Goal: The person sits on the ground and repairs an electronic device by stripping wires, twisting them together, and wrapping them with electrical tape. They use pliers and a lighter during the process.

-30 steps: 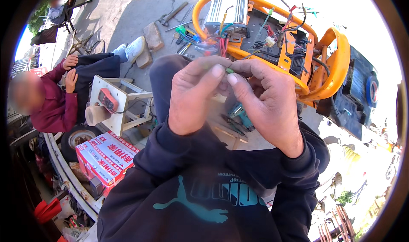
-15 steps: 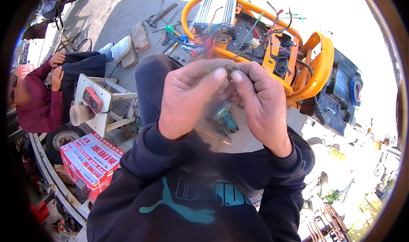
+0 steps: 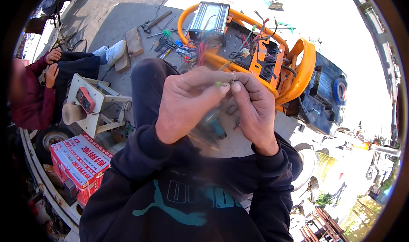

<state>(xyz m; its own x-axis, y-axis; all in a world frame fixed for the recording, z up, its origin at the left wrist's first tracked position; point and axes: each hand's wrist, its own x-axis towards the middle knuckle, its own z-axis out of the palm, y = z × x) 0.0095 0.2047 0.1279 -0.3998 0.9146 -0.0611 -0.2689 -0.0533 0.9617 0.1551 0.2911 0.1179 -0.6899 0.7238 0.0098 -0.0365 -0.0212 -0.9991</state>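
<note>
My left hand [image 3: 181, 103] and my right hand [image 3: 255, 112] meet above my knees, thumbs pinched against fingers, fingertips nearly touching. A small yellow-green piece [image 3: 220, 84] shows at the left thumb tip. Between the two pinches is a tiny dark metallic bit [image 3: 232, 81], too small to name. Just beyond the fingers stands an orange tubular frame [image 3: 304, 82] carrying a finned silver box [image 3: 208, 17] and loose wires. Red wires [image 3: 201, 52] hang from the box side toward my left hand. Below my hands a teal power tool [image 3: 216, 126] lies blurred on the ground.
At the left, a stool [image 3: 91, 120] holds a red multimeter [image 3: 85, 99]; a seated person [image 3: 34, 101] is beside it. A red-and-white carton [image 3: 81, 161] stands nearer. Bricks [image 3: 134, 43], a hammer [image 3: 156, 21] and hand tools lie beyond my knee. Blue tape [image 3: 340, 91] rests on a black casing.
The view has shifted, so the frame and my hands appear further left. Both hands keep their pinch; the yellow-green piece shows more plainly at the left thumb.
</note>
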